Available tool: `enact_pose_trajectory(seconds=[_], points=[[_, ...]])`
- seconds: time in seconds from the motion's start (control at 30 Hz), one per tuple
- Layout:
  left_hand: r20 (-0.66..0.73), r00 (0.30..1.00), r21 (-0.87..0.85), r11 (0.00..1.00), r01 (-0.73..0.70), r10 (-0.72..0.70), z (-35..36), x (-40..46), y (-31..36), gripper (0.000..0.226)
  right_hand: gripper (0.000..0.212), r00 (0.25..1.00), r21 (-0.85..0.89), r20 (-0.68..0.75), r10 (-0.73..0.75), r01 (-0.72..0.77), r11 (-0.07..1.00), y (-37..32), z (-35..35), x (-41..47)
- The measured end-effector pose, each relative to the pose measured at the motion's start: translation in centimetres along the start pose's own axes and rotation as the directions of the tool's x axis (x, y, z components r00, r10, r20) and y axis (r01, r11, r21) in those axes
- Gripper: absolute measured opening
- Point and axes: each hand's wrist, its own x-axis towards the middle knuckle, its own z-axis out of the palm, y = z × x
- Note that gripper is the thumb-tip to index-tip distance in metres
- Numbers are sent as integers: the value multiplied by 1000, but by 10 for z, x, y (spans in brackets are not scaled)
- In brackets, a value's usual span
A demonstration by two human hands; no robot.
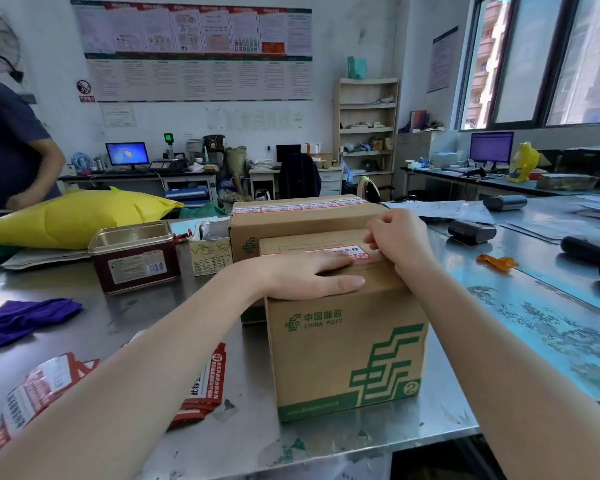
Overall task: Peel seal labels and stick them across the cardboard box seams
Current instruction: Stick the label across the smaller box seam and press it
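Note:
A brown China Post cardboard box (347, 355) with green print stands on the steel table (326, 445) in front of me. A red-and-white seal label (336, 251) lies across its top seam. My left hand (312, 275) lies flat on the box top, fingers straight, pressing on the label. My right hand (395, 237) is at the label's right end with fingers curled, pinching or pressing it down. A second, larger box (291, 223) stands behind, with several seal labels (298, 205) along its far top edge. Label sheets (205, 382) lie at the left.
A dark red tin (136, 258), a small paper box (210, 254), a yellow bag (73, 216) and a purple cloth (21, 320) lie to the left. Torn label backing (35, 393) lies near the front left edge. Black devices (471, 231) sit right. A person (11, 147) stands far left.

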Motion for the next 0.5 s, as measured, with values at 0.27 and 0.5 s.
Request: enact_pose_trajectory(seconds=[0.27, 0.5], points=[[-177, 975, -4, 990, 138, -137, 11, -23, -13, 77, 32, 887, -342, 416, -199, 356, 870, -13, -1, -16], [-446, 876, -248, 966, 76, -183, 30, -33, -11, 51, 40, 866, -403, 456, -204, 405, 821, -11, -9, -38]])
